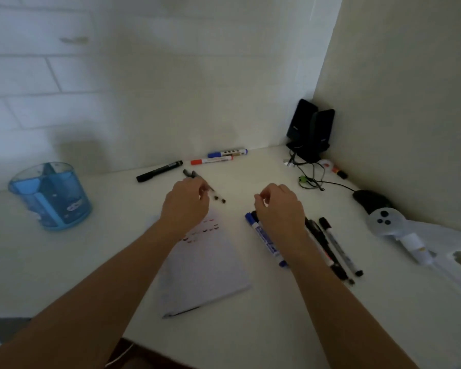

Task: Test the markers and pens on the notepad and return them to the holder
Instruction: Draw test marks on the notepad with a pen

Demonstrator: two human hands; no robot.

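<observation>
Pinching thin pens [190, 174] with the left hand [185, 203], curling the right hand [278, 209] over a blue marker [266, 241], grip unclear, with marks on the notepad [205, 267] but no pens back in the holder [51, 198] on the desk's left.

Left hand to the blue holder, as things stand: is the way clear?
Probably yes. The holder stands on the desk off to the left of the left hand, with only bare desk between them. The fingers curl over two dark pens; whether they grip them is unclear.
</observation>
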